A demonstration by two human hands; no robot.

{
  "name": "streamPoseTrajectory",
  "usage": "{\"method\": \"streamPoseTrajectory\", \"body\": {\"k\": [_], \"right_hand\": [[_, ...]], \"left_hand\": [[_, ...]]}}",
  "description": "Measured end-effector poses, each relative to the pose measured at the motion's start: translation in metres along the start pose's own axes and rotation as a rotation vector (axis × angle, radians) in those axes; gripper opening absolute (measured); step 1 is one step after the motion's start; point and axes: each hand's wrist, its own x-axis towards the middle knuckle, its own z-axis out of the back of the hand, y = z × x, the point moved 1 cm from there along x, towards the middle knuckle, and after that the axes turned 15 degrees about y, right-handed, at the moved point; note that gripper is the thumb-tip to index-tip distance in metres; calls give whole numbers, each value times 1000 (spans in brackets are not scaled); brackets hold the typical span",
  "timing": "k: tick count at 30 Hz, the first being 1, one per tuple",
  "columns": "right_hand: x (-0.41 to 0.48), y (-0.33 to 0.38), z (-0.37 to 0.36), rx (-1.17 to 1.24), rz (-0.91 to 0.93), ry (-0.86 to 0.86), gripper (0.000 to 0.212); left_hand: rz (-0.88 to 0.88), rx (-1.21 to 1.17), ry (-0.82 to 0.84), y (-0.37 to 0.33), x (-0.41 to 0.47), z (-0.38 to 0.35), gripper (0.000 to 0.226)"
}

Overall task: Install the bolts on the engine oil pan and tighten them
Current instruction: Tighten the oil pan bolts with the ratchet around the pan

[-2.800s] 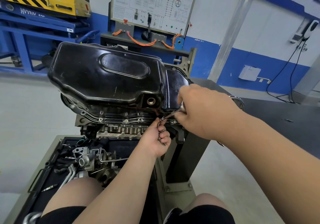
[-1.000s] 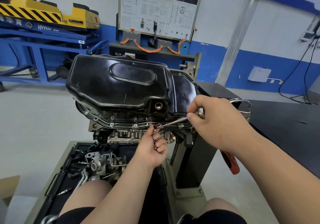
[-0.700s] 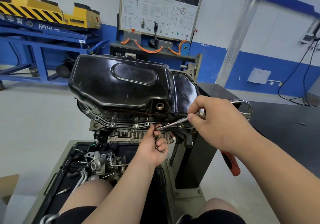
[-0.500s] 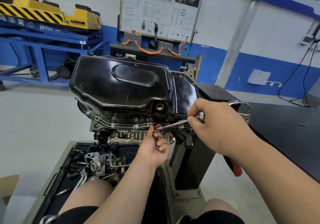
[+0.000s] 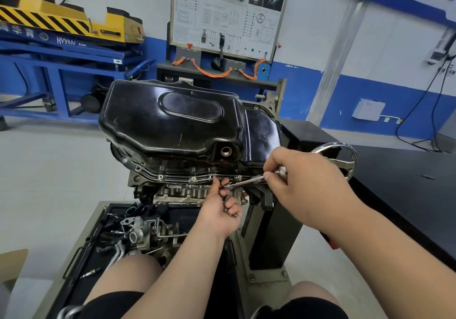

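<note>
The black oil pan (image 5: 172, 121) sits bottom-up on the inverted engine block (image 5: 182, 193), which is carried on a dark stand (image 5: 271, 232); along the pan's near flange (image 5: 177, 177) a row of seated bolts (image 5: 193, 178) shows bright heads. The left hand (image 5: 218, 216) reaches up from below to that flange, under the drain hole (image 5: 226, 151); its grip is curled round a bunch of loose bolts (image 5: 228, 210) in the palm, while thumb and forefinger rise to the flange edge (whether they pinch one more bolt there cannot be told, the spot being too small). The right hand (image 5: 303, 183) comes in from the right, its grip wrapped round the handle of a slim chrome driver (image 5: 244, 183); the shaft slants down and left, and its tip meets the left fingertips just under the flange. Behind the right hand stands a chrome handwheel (image 5: 348, 161). Below the engine a dark tray (image 5: 79, 286) holds loose engine parts (image 5: 138, 232); at the far wall stand a white training panel (image 5: 229, 15) and a blue-and-yellow lift (image 5: 61, 37).
</note>
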Motion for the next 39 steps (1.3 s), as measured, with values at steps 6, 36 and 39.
{"method": "streamPoseTrajectory", "body": {"k": [6,36,39], "right_hand": [[-7,9,-17,-243,181,-195,10],[17,25,-17,-249,224,-112,8],[18,24,-18,67,154,23,19]], "left_hand": [[0,-45,19,-2,1,-1,27],[27,-107,237,-23,10,18,30],[32,-81,231,-24,9,19,29]]}}
